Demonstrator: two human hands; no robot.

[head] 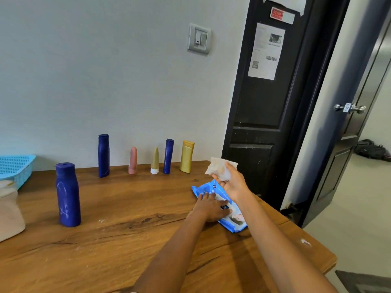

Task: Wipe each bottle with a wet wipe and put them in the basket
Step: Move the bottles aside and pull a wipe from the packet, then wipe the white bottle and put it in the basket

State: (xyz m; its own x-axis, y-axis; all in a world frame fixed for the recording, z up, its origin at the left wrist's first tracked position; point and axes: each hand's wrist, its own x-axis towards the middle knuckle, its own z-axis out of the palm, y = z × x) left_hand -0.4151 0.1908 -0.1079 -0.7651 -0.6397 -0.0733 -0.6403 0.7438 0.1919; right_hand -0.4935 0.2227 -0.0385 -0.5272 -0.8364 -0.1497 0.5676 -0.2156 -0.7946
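Blue plastic basket point(15, 166) at far left of wooden table point(118, 240), by the wall; inside not seen. Blue wet wipe pack point(220, 205) flat near the right table edge, print too blurry to read. Left hand point(208, 209) flat on the pack, fingers straight. Right hand point(231, 182) raised above it, pinching a white wet wipe point(221, 170).

Upright along the wall: tall blue bottle point(103, 155), pink tube point(133, 160), gold tube point(155, 160), slim blue bottle point(168, 156), gold bottle point(187, 156). Big blue bottle point(68, 194) standing apart, closer, left. Bare wood between.
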